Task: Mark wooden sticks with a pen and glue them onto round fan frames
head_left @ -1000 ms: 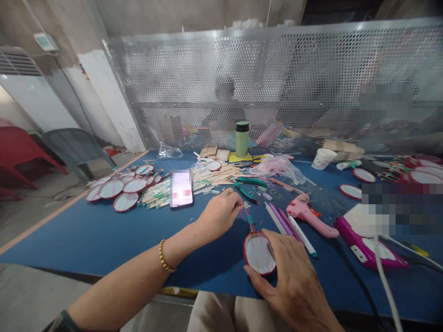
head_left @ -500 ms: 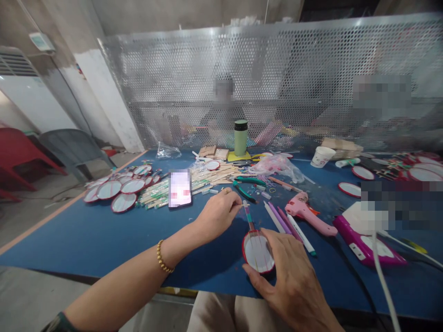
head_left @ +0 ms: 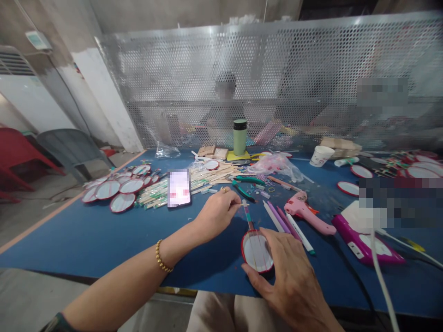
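Note:
A small toy banjo (head_left: 256,251) with a round white face, a red rim, thin strings and a striped neck lies on the blue table in front of me. My right hand (head_left: 289,272) curls round the right and lower side of its body, thumb at the lower rim. At the top of the neck, my left hand (head_left: 221,210) has its thumb and fingers pinched together beside the pale pegs. What is in that pinch, if anything, is too small to make out. Markers (head_left: 282,216) lie just right of the neck, and green-handled pliers (head_left: 244,191) lie beyond it.
A pink glue gun (head_left: 308,213) and a magenta power strip (head_left: 367,246) with cables lie at right. A phone (head_left: 179,188) rests by wooden sticks (head_left: 154,196), with round banjo bodies (head_left: 122,203) piled at left. Behind stand a green bottle (head_left: 240,138), a paper cup (head_left: 321,157) and a perforated metal screen (head_left: 180,87).

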Demonstrator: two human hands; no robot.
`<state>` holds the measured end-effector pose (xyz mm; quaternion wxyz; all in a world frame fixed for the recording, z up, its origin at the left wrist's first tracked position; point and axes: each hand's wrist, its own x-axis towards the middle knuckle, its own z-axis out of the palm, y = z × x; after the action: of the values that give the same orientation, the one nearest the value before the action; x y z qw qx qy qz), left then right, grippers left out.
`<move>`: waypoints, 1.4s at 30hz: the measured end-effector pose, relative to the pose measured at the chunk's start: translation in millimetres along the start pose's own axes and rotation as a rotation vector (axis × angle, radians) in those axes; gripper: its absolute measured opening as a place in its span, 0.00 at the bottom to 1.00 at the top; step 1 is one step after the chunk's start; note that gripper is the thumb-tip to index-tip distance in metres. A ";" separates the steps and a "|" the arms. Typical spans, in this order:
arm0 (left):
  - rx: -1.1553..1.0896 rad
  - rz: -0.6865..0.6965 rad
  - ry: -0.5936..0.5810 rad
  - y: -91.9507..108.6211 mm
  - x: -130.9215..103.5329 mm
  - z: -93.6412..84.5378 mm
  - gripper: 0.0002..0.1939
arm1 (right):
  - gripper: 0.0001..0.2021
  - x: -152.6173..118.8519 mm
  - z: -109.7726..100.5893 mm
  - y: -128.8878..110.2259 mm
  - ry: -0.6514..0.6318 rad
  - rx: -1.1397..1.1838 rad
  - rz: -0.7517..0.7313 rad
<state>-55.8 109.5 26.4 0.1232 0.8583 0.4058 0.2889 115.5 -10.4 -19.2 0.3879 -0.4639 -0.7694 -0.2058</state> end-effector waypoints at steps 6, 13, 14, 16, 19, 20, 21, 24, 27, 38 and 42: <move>-0.005 -0.011 0.002 0.5 0.1 -0.1 0.06 | 0.26 -0.8 0.1 0.0 -0.008 -0.006 -0.011; -0.010 -0.004 0.004 0.4 0.2 -0.1 0.06 | 0.26 0.1 -0.3 0.1 -0.019 -0.008 -0.009; -0.009 -0.002 0.006 0.1 0.2 0.0 0.06 | 0.25 0.0 -0.2 0.2 -0.018 -0.006 -0.007; -0.008 0.007 0.007 -0.4 0.0 0.4 0.06 | 0.25 -0.5 -0.1 0.2 -0.011 0.000 -0.001; -0.009 0.016 0.010 -1.0 -0.2 0.9 0.06 | 0.25 -1.0 0.2 0.2 -0.003 0.010 -0.002; -0.008 0.015 0.010 -1.0 -0.3 1.1 0.06 | 0.25 -1.0 0.2 0.2 -0.004 0.009 -0.005; -0.007 0.012 0.011 -1.0 -0.3 1.1 0.06 | 0.25 -0.9 0.2 0.2 -0.005 0.006 -0.008; -0.008 0.003 0.007 -0.6 -0.2 0.9 0.06 | 0.25 -0.2 -0.1 0.1 -0.003 0.000 -0.006; -0.009 -0.001 0.003 0.0 0.1 0.1 0.06 | 0.24 0.4 -0.6 -0.1 0.002 0.005 0.000; -0.019 -0.013 -0.003 1.4 0.4 0.0 0.06 | 0.24 0.7 -0.7 -0.6 0.006 -0.004 0.000; -0.011 -0.005 0.001 0.4 0.4 0.7 0.06 | 0.24 1.0 -0.9 -0.9 0.010 0.001 0.009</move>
<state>-54.9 109.6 26.2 0.1286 0.8565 0.4065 0.2910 114.9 -10.9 -17.8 0.3929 -0.4661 -0.7655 -0.2057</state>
